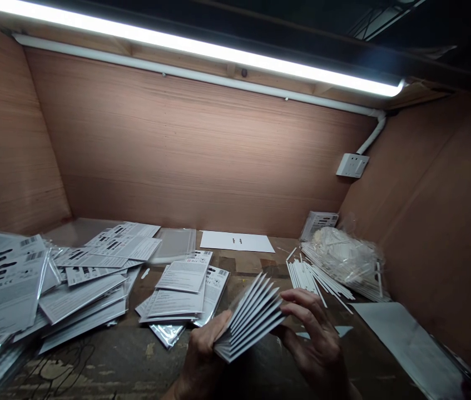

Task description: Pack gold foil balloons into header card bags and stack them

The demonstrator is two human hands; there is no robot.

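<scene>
Worn tabletop [135,361], fanned cards [252,321], slanting up-right

From where I sit, the left hand [204,347] grips a fan of cards [249,322] near its lower end, and the right hand [314,339] is spread at its right edge (touching or not, I can't tell). I see packs [5,283] heaped at left, and sticks [304,276] beside a clear bag [343,250] at right.

On workbench [130,369]: card packets [5,283] at left, card stack [181,283] to their right. Sheaf [254,322] in left hand [206,341], front centre. Right rear: strips [306,276], left of plastic bag [341,253].
</scene>
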